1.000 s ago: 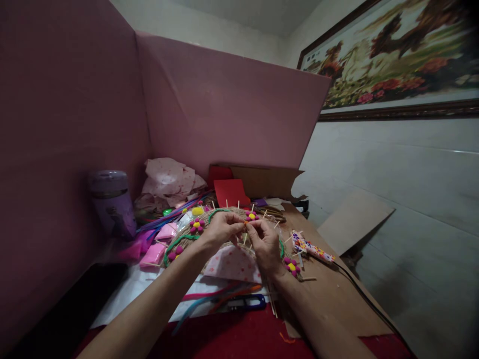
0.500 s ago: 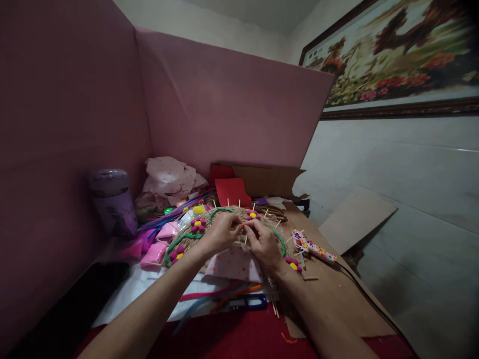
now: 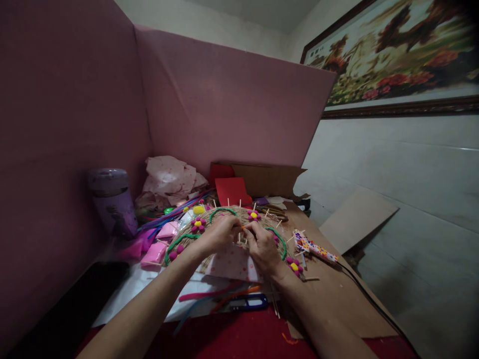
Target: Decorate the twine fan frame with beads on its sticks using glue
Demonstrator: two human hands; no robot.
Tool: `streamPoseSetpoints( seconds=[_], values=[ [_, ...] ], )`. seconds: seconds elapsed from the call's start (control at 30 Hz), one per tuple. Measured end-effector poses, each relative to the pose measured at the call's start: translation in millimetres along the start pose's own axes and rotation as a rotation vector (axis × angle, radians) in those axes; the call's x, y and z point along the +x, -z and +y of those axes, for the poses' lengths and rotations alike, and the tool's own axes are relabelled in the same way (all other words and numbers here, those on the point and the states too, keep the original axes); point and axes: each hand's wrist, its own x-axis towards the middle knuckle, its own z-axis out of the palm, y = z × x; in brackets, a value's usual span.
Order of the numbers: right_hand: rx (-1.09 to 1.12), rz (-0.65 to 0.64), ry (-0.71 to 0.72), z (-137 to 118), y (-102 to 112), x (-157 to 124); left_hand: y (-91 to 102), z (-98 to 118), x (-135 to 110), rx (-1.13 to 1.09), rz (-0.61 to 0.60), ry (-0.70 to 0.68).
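Observation:
A round twine-wrapped mat (image 3: 258,225) lies on the table, edged with green pipe cleaner, pink-and-yellow flowers and upright toothpicks. Over its middle my left hand (image 3: 219,233) and my right hand (image 3: 262,247) meet, both with fingers pinched together. Between the fingertips sits a small orange piece (image 3: 242,228), too small to name. A pink dotted cloth (image 3: 232,264) lies just under my hands.
A purple cup (image 3: 112,202) stands at the left by the pink partition (image 3: 224,99). Pink packets (image 3: 153,253), pipe cleaners (image 3: 213,295), small scissors (image 3: 249,302), a patterned glue gun (image 3: 314,249) with its cord, red card (image 3: 232,192) and crumpled cloth (image 3: 170,179) lie around.
Both hands have sunk slightly lower onto the mat, still pinched together on the orange piece. The view has shifted a little; nothing else has moved.

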Motion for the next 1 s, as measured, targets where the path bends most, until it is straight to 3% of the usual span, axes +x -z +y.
streamPoseSetpoints(
  seconds=[0.33, 0.5, 0.87, 1.0],
  values=[
    [-0.082, -0.227, 0.156, 9, 11, 7, 5.0, 5, 0, 0.178, -0.044, -0.021],
    [-0.169, -0.326, 0.206, 11, 13, 7, 10.2, 10, -2, 0.168, -0.136, -0.028],
    [-0.176, -0.27, 0.215, 10, 10, 5, 12.2, 5, -2, 0.034, -0.186, -0.033],
    [-0.089, -0.317, 0.171, 7, 13, 6, 12.3, 5, -1, 0.075, -0.169, -0.064]
  ],
)
